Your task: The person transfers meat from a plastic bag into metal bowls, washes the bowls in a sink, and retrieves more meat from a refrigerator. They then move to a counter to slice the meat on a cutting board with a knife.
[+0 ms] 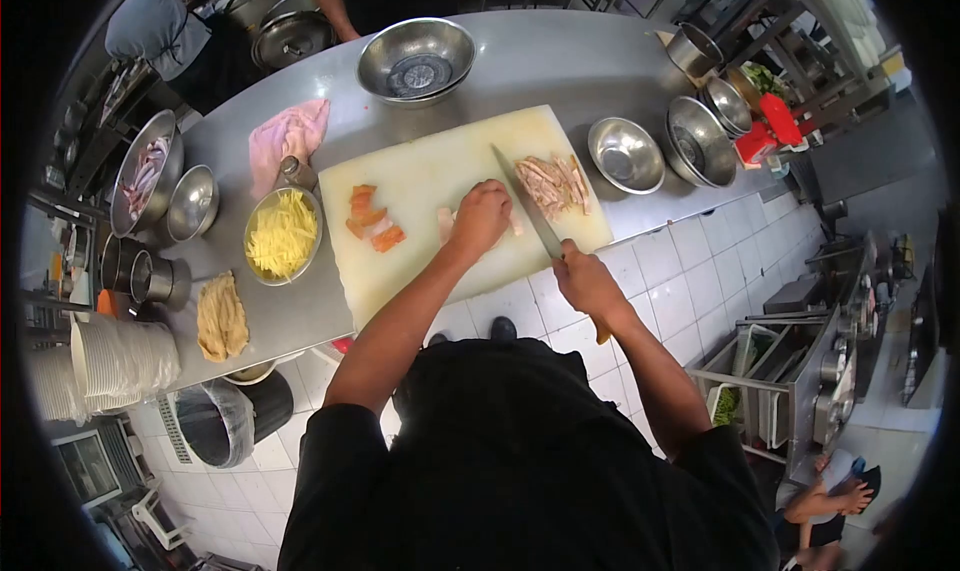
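Slicing is under way on the board (440,161): a pale meat piece (446,223) is pinned near board centre by the left hand (480,216), fingers curled shut over it. The knife (527,206) is gripped w/ closed fingers by the right hand (588,283) at the board's near edge, blade beside the left knuckles. Probably best: fingertips tucked, blade guided along knuckles, even strokes. Cut strips (555,183) are piled board-right, orange pieces (372,219) board-left.
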`<state>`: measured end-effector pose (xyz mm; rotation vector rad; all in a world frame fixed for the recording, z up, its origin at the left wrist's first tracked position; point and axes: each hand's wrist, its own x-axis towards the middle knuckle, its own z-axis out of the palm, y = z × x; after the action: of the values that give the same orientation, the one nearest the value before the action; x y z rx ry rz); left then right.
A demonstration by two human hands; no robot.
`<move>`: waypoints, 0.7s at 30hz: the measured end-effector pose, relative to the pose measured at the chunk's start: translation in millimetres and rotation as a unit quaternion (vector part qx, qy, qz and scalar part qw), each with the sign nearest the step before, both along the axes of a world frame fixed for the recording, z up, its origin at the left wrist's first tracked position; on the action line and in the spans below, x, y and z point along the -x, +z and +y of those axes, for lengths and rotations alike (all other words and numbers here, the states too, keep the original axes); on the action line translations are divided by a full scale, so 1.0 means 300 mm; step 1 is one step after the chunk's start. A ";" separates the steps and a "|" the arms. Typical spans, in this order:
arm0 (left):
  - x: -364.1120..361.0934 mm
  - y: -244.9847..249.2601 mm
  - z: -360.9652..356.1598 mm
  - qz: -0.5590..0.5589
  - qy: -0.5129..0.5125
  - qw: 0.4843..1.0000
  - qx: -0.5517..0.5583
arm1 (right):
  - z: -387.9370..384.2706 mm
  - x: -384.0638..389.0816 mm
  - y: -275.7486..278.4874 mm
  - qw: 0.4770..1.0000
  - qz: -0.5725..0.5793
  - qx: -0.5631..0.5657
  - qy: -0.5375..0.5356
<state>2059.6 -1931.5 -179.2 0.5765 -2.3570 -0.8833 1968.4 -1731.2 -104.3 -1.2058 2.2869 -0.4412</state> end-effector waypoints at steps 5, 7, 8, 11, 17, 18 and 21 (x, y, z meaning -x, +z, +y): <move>-0.042 0.036 -0.026 0.022 0.008 0.999 -0.038 | 0.064 -0.053 0.096 1.000 0.018 -0.008 -0.015; -0.047 0.041 -0.020 0.014 0.006 0.999 -0.046 | 0.092 -0.077 0.121 1.000 0.018 -0.015 -0.016; -0.047 0.043 -0.020 0.014 0.000 0.999 -0.039 | 0.106 -0.086 0.129 0.999 0.023 -0.017 -0.015; -0.047 0.046 -0.009 0.011 -0.009 1.000 -0.017 | 0.146 -0.109 0.127 0.999 0.013 -0.035 -0.019; -0.035 0.026 0.005 -0.005 -0.013 1.000 0.012 | 0.189 -0.162 0.169 0.996 -0.013 -0.081 -0.029; -0.032 0.022 0.006 -0.007 -0.011 1.000 0.014 | 0.193 -0.166 0.171 0.995 -0.016 -0.091 -0.032; -0.029 0.022 0.007 -0.009 -0.008 1.000 0.003 | 0.200 -0.169 0.175 0.996 -0.018 -0.081 -0.032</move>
<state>2068.4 -1929.2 -172.6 0.5670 -2.3829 -0.8808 2019.2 -1671.1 -51.7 -1.0397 2.2869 -0.2922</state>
